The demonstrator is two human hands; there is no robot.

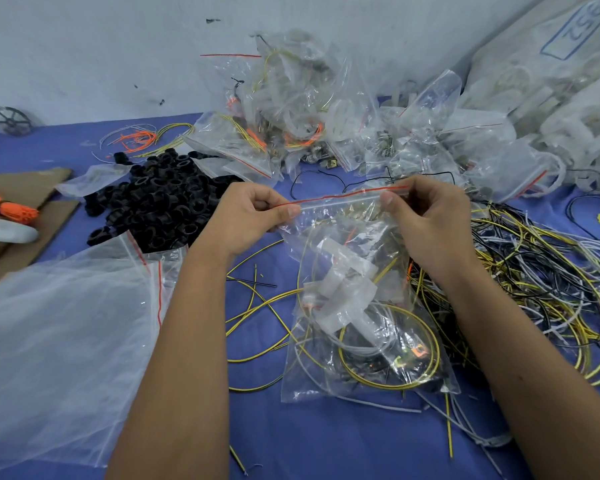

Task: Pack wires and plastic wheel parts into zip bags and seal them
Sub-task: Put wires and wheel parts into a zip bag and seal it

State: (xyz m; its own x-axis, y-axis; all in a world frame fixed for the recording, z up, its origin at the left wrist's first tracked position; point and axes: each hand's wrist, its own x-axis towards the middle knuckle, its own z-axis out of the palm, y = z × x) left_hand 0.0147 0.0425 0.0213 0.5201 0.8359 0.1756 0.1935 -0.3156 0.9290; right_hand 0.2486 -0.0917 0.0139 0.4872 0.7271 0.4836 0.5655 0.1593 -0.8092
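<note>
left hand [248, 216] and right hand [426, 216] each pinch the red-striped top of a clear wire-filled zip bag [361, 306], mid blue tabletop [291, 438].

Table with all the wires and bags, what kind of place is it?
Probably a small workshop packing bench. Loose wires lie in a heap, black plastic rings sit in a pile, and filled zip bags are stacked against the wall.

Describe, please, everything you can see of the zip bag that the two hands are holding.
The zip bag is clear, crinkled plastic with a red line along its zip top. It holds coiled yellow-and-black and white wires plus translucent white plastic pieces. The left hand and right hand pinch the zip strip at either end, stretching it level. The bag's lower part rests on the blue table, over loose wires.
</note>
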